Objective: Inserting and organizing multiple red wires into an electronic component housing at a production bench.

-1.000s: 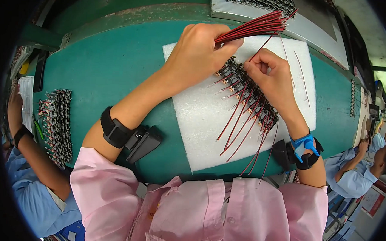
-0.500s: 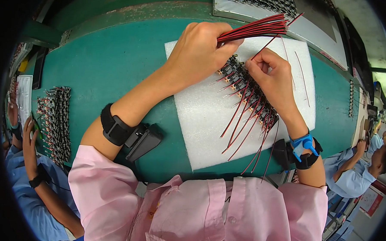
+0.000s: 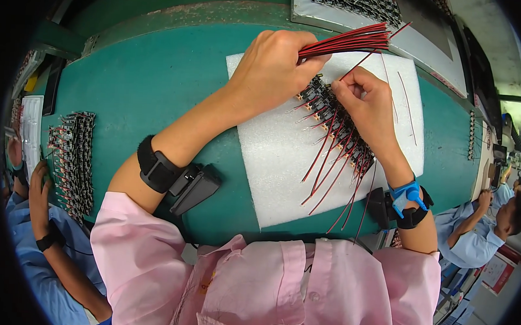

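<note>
A bundle of red and black wires [image 3: 350, 41] is gripped in my left hand [image 3: 281, 66], its loose ends pointing right. Below it, a row of small black circuit boards [image 3: 338, 122] lies slantwise on a white foam sheet [image 3: 271, 180]. Several red and black wires hang from the boards toward me. My right hand [image 3: 369, 96] is closed in a pinch over the upper part of the row. From its fingertips a single wire [image 3: 361, 61] runs up to the right, past the bundle's ends. The wire's lower tip is hidden behind the fingers.
Two stray wires [image 3: 407, 102] lie on the foam's right side. More boards stand in a stack [image 3: 74, 163] on the green table at left, and on a grey-white tray [image 3: 404, 58] at the back. Co-workers in blue sit left [image 3: 52, 264] and right [image 3: 472, 230].
The view has shifted slightly. Both hands keep nearly the same pose over the boards, the left still around the bundle and the right still pinching the wire.
</note>
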A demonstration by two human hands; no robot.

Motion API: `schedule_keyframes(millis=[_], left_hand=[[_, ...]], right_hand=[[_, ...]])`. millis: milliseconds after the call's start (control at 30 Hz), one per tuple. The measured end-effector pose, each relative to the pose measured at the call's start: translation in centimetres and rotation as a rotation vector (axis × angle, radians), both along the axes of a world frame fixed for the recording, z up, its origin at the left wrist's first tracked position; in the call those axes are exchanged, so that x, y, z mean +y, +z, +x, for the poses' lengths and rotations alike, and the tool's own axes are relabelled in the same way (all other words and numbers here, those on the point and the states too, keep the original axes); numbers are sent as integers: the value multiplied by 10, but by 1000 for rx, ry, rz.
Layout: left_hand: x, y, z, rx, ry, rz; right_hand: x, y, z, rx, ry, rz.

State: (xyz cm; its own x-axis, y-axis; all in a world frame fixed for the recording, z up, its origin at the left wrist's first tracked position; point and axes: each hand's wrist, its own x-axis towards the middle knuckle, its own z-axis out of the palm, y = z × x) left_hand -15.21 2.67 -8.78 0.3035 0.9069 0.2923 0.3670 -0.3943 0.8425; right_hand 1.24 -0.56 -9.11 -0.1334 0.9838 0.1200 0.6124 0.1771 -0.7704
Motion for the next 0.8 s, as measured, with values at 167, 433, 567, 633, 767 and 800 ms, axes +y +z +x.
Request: schedule_keyframes(millis=[167, 433, 567, 633, 767, 800], left_hand=[[-3, 1, -3, -7, -2, -9], [-4, -5, -6, -22, -1, -13], [-5, -3, -7, -27, 0, -35], [-5, 2, -7, -60, 2, -2], [1, 10, -9, -375, 10, -284], [3, 12, -11, -525, 13, -435]], right_hand=[[-3, 0, -3, -34, 8, 35], [-7, -1, -4, -98, 78, 156], [-8, 0, -5, -150, 110, 213], [-8, 3, -4, -169, 120, 236], [-8, 14, 0, -251, 234, 333], [-10, 17, 0, -302, 255, 362]])
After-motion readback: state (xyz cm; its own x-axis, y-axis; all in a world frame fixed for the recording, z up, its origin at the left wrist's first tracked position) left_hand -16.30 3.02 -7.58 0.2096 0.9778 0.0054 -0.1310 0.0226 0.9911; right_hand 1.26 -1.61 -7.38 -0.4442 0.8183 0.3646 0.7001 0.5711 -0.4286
